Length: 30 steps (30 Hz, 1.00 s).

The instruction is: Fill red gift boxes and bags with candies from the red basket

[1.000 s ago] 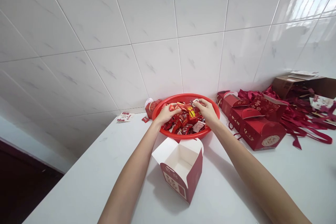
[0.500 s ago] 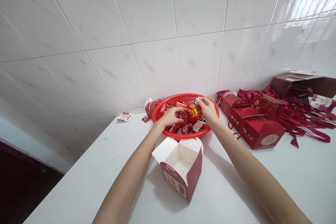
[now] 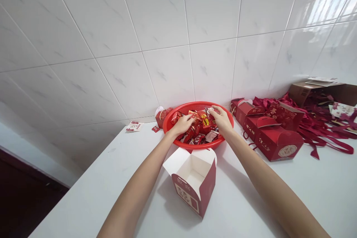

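Observation:
A red plastic basket (image 3: pixel 170 140) full of wrapped candies (image 3: pixel 196 139) stands near the wall. Over its left half, my left hand (image 3: pixel 182 124) is closed, fingertips pinched together against red wrappers; what they grip is hidden. At the basket's right side, my right hand (image 3: pixel 222 119) pinches a small wrapped candy (image 3: pixel 210 110) with a white, dark-marked wrapper. Beside its fingers lies a red packet with yellow lettering (image 3: pixel 205 120). In front of the basket, between my forearms, an open red gift box (image 3: pixel 208 191) stands upright, flaps spread, its white inside bare.
Several folded red gift boxes (image 3: pixel 275 143) stand on the right. Behind them lie dark red ribbons (image 3: pixel 320 134) and an open cardboard box (image 3: pixel 299 93). A small red box (image 3: pixel 161 117), a red packet (image 3: pixel 155 129) and a printed card (image 3: pixel 135 126) lie left, by the tiled wall (image 3: pixel 167 70).
My left hand's fingers have drawn together, from spread over the candies to a pinch. My right hand stays at the basket's right side. The whole view has shifted slightly down.

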Each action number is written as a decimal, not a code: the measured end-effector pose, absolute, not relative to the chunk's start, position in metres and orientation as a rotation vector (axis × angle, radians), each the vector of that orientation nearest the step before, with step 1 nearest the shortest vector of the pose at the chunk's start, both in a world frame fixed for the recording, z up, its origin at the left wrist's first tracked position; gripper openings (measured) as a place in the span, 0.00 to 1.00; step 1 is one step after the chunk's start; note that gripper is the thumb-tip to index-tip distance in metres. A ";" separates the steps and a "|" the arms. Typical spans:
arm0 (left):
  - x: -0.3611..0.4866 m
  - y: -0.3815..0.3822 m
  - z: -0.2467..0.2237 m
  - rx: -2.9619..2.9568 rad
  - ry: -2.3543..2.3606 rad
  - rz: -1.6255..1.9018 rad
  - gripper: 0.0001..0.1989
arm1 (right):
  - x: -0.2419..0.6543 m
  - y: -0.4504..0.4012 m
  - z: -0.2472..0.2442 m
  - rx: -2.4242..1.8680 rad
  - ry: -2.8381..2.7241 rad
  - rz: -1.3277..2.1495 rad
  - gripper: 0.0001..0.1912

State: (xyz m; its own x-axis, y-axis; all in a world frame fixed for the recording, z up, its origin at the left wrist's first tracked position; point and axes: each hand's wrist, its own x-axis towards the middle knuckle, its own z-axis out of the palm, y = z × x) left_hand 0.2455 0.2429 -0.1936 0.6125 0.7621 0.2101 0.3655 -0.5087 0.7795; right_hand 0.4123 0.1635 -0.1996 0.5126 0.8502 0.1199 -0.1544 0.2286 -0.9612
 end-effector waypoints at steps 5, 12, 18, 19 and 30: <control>0.244 0.241 -0.187 1.665 0.735 0.777 0.08 | 0.410 0.158 -0.194 -1.077 -0.807 0.817 0.16; 0.237 0.235 -0.181 1.672 0.624 0.723 0.19 | 0.406 0.155 -0.189 -1.074 -0.877 0.864 0.11; 0.234 0.245 -0.190 1.765 0.651 0.714 0.33 | 0.405 0.156 -0.188 -1.065 -0.860 0.946 0.12; 0.234 0.246 -0.191 1.761 0.655 0.718 0.35 | 0.405 0.157 -0.188 -1.069 -0.865 0.943 0.12; 0.233 0.238 -0.183 1.805 0.680 0.773 0.33 | 0.407 0.159 -0.196 -0.997 -0.962 0.952 0.22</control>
State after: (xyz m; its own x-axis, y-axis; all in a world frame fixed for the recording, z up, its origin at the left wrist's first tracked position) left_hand 0.2328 0.2379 -0.1829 0.6355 0.7475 0.1936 0.0970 -0.3261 0.9403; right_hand 0.4066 0.1591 -0.1963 0.2803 0.9397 0.1958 -0.1860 0.2533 -0.9493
